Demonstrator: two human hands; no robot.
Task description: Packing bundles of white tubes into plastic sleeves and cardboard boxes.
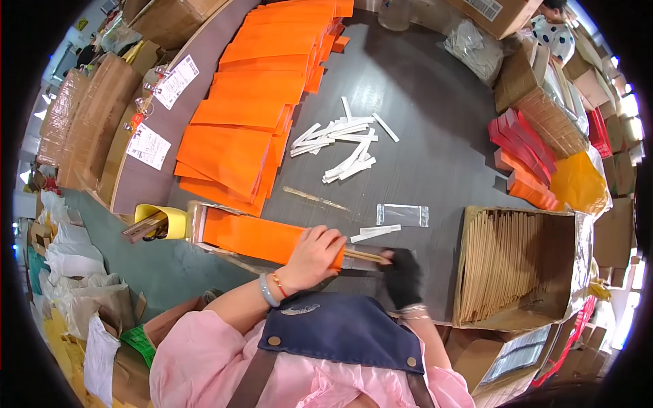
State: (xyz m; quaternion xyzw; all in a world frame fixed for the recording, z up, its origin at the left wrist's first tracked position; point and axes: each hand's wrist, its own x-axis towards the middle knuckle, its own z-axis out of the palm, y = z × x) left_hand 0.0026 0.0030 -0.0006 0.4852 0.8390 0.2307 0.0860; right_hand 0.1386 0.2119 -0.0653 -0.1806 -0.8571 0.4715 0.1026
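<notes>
My left hand (313,257), wearing a grey bangle and a red bracelet, is closed over the right end of a long orange paper sleeve (252,231). The sleeve lies across the near edge of the table, its left part in a shallow open carton (197,223). Out of its right end stick thin tan strips (363,255), wood or card, I cannot tell which. My right hand (403,277), in a black glove with bare fingertips and slightly blurred, pinches the outer end of these strips. Beyond them lie small white strips (375,232) and a clear plastic bag (403,215).
Overlapping orange sleeves (238,122) cover the table's left side. White strips (350,139) are heaped mid-table. At right stands a carton (469,272) packed with thin tan pieces; red and orange bundles (524,149) lie behind it. A yellow container (175,223) hangs by the left edge.
</notes>
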